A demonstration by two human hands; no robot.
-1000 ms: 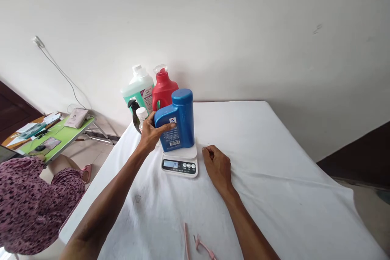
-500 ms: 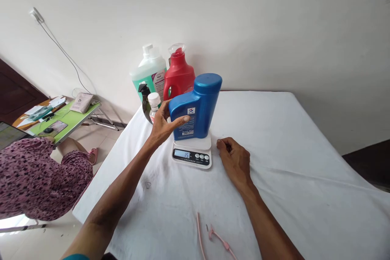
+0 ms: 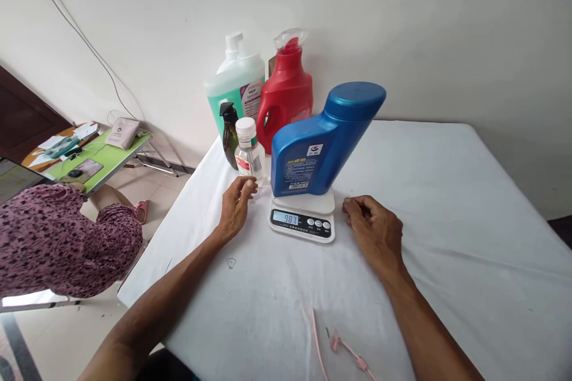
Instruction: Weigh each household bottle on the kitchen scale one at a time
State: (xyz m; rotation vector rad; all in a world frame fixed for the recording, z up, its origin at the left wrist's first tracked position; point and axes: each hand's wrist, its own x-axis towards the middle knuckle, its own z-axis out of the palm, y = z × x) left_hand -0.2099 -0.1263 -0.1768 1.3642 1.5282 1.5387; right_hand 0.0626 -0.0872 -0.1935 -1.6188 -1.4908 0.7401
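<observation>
Blue plastic bottle (image 3: 320, 147), capped, label facing the camera, standing on white digital kitchen scale (image 3: 303, 215); display lit.

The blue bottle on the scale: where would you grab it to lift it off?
Probably by the blue bottle's lower shoulder on its left, coming from the left hand's side. It stands on the scale with its wide capped neck to the right, so the left side looks slimmer.

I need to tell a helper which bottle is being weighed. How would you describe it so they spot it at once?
On the white-covered table, find the small white kitchen scale between the person's two hands. The blue bottle stands on its platform. Unlike the green, red, dark and clear bottles grouped behind, it is solid blue with a wide blue cap.
</observation>
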